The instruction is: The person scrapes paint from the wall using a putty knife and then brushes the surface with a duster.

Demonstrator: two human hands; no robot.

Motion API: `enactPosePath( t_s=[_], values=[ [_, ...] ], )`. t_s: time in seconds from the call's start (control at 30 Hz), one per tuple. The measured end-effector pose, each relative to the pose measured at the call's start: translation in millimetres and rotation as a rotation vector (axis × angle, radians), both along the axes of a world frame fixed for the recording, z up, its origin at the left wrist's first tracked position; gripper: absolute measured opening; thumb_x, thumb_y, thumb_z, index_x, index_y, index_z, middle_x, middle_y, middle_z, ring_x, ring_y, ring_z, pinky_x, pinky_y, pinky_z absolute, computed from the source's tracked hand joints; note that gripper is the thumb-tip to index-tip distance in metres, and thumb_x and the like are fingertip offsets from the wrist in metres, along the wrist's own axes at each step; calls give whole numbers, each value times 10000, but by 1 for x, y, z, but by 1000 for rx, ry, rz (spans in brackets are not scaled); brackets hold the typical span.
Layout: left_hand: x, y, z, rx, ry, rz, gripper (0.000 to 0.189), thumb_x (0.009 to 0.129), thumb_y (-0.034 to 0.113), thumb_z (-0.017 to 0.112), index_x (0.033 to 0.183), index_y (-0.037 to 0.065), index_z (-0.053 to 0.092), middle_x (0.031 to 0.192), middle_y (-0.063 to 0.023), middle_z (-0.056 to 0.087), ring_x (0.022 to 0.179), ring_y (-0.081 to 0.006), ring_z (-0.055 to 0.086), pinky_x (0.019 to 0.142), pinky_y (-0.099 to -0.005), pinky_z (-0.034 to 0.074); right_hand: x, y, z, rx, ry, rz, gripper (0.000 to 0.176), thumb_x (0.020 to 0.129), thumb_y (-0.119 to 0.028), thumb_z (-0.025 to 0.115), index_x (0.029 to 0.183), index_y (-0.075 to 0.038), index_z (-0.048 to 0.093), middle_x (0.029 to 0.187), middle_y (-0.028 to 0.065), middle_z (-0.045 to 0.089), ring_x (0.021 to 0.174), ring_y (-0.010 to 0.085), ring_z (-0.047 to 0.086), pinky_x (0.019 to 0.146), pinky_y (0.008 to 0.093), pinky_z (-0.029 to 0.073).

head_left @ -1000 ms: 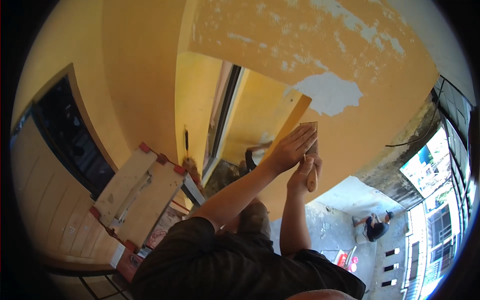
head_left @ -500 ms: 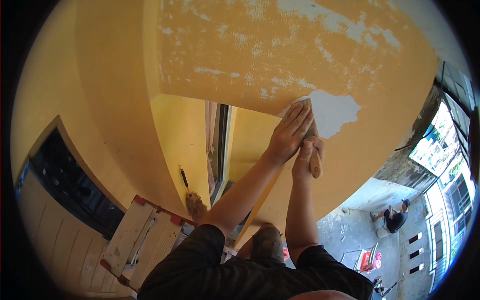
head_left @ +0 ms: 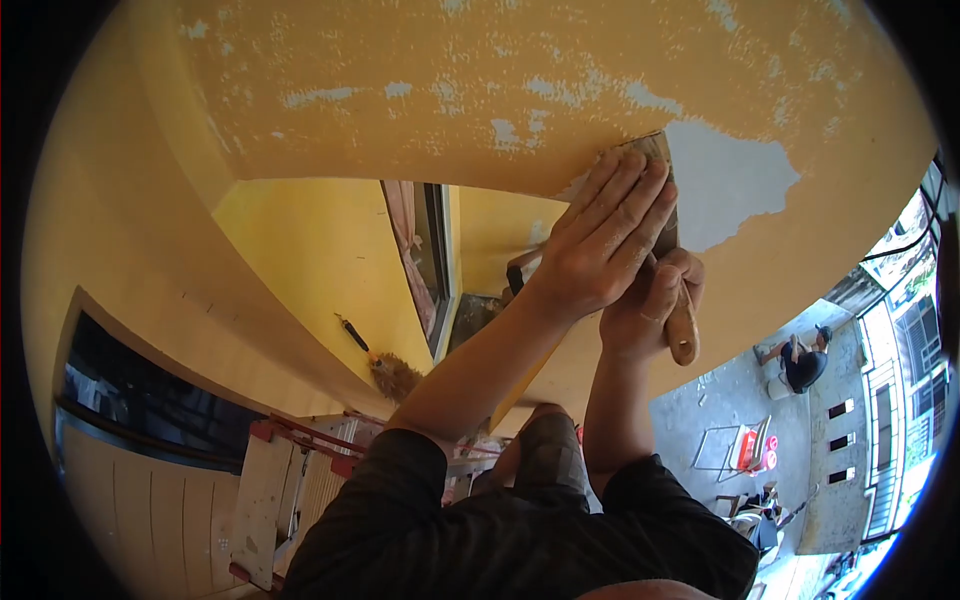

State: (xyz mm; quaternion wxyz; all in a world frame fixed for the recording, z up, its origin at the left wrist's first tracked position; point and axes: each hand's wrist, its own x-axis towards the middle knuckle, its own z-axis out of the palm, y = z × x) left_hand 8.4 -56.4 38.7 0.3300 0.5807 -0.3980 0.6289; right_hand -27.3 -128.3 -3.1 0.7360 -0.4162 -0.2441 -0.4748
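In the head view, my right hand [head_left: 655,300] is closed around the wooden handle [head_left: 683,335] of a scraper. My left hand [head_left: 610,235] lies with fingers stretched flat over the scraper's blade [head_left: 655,150], pressing it to the yellow painted surface [head_left: 400,140]. The blade's edge is at the left side of a bare, pale patch [head_left: 735,185] with a ragged outline. Whitish dust or flakes cling to my left fingers. Most of the blade is hidden under that hand.
Below the surface is a recess with a window [head_left: 430,260] and curtain. A brush-like duster [head_left: 395,377] rests at lower left, near a red-edged ladder [head_left: 270,480]. Far right below, a person [head_left: 803,360] sits near a red item on a metal frame [head_left: 745,448].
My view has tilted and come closer, so hands, scraper and patch appear higher and farther right. Both hands keep the same hold, with the blade still at the patch's left side.
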Motion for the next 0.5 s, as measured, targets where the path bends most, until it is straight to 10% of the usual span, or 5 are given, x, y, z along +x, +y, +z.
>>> enactPosePath(
  t_s=[0.37, 0.5],
  values=[
    [-3, 0, -2, -8, 11, -35, 315, 848, 137, 553, 1076, -62, 641, 1189, -227, 591, 1161, -379, 544, 985, -506, 431, -5, -5, -2, -105, -38, 87, 200, 896, -205, 592, 860, -50, 471, 833, 41, 532, 804, 112, 476, 768, 268, 403],
    [-3, -3, -3, -33, -13, -13, 323, 838, 138, 565, 1080, -64, 638, 1189, -224, 592, 1160, -379, 545, 985, -509, 430, -5, -12, -8, -124, -36, 83, 173, 956, -213, 500, 945, -40, 501, 1014, 163, 587, 1025, 212, 551, 909, 337, 433]
  ],
)
